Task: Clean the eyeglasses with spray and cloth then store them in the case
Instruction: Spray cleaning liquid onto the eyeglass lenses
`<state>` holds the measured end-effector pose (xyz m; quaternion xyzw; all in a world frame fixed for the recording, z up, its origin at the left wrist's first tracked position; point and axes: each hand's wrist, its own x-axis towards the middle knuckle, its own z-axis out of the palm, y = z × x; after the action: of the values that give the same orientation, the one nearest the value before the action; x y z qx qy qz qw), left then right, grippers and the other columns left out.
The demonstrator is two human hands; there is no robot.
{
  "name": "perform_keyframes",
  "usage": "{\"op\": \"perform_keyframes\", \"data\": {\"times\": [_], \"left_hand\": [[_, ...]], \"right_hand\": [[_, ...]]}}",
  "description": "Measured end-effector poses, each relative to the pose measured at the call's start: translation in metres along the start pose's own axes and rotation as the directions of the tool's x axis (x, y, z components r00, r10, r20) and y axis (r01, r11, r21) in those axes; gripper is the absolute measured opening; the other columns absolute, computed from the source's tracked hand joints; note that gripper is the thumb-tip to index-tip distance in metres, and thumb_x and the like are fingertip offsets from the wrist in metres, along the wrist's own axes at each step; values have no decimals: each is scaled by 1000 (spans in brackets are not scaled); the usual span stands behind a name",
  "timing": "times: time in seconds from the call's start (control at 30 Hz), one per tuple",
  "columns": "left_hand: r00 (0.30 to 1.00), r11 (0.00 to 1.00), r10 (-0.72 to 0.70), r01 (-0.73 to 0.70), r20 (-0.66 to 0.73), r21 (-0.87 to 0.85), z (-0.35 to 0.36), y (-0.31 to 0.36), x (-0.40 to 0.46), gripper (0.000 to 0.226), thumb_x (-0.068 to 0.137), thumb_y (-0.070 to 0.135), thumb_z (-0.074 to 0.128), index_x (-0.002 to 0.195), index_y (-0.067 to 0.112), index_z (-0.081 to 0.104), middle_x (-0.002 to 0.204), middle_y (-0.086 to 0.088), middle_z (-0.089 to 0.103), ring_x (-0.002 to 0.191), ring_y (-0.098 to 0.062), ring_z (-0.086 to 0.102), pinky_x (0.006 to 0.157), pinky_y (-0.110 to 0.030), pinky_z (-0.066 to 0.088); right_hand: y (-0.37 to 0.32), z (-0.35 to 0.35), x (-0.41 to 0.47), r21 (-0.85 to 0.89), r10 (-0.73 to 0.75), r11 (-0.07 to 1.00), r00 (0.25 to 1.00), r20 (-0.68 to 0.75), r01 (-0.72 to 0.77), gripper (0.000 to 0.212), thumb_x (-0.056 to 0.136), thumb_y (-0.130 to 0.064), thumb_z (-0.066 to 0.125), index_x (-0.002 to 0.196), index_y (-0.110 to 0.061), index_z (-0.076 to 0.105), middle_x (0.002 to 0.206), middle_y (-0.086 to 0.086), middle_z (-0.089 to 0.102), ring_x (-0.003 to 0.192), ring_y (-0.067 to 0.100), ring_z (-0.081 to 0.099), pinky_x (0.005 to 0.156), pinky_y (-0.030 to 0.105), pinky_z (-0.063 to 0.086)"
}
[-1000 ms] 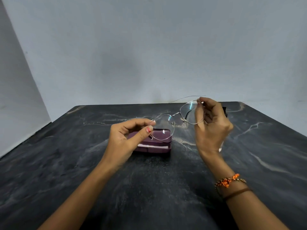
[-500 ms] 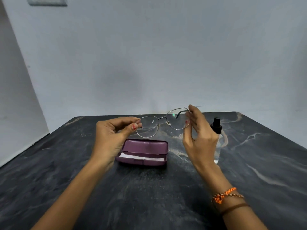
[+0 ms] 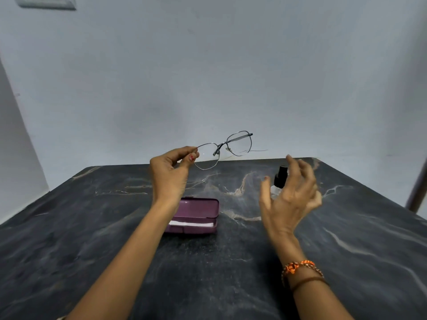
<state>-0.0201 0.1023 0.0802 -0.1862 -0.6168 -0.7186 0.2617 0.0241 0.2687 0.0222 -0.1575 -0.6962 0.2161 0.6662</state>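
My left hand pinches the left corner of the thin metal eyeglasses and holds them up above the far part of the table, tilted with the right lens higher. My right hand is off the glasses, fingers spread, just in front of a small clear spray bottle with a black cap, partly hiding it. The purple case lies on the table below my left wrist, its lid ajar with a white cloth showing in the gap.
The dark marbled table runs to a pale wall at the back. A wall meets it on the left, and a brown post stands past its right edge.
My right hand has let go of the glasses and dropped toward the spray bottle. My left hand has lifted the glasses higher and holds them alone. The view has tilted upward.
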Motion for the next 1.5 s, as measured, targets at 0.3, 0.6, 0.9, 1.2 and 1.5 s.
{"op": "perform_keyframes", "data": {"times": [0.3,0.6,0.9,1.2,1.5], "left_hand": [[999,1000,-27,28,-45,14,19,-17,-3,22,77,-1,64,92,16,65,86,-2,67,80,-7,65,77,-12,52],[999,998,-42,41,-27,-43,10,-28,-16,23,76,-2,63,86,18,66,80,4,67,72,5,65,71,-8,51],[1000,1000,-17,17,3,5,15,-27,-24,23,77,1,64,94,16,65,86,-1,68,85,-16,66,80,-20,54],[998,998,-43,41,40,55,16,-23,-27,20,78,3,64,98,7,66,89,-4,68,87,-18,66,82,-27,52],[999,999,-29,28,39,45,15,-23,-27,21,78,4,64,98,11,65,87,-2,68,84,-13,65,79,-17,53]], "right_hand": [[23,4,-7,105,18,993,949,314,-54,71,78,-1,61,140,-17,30,111,18,56,91,28,55,71,42,53],[7,3,-9,161,-118,985,928,354,64,73,67,-3,69,132,-18,39,78,13,62,50,17,48,42,23,40],[-23,6,-16,250,-346,931,863,368,266,74,60,-4,68,126,-23,40,76,10,67,46,23,56,38,23,48],[-26,0,-10,289,-299,938,868,396,192,66,61,-5,69,124,-16,51,76,10,69,43,14,46,41,21,45],[-23,0,-9,270,-278,946,871,405,177,67,60,-6,70,118,-25,42,65,5,67,49,9,43,44,19,43]]}}
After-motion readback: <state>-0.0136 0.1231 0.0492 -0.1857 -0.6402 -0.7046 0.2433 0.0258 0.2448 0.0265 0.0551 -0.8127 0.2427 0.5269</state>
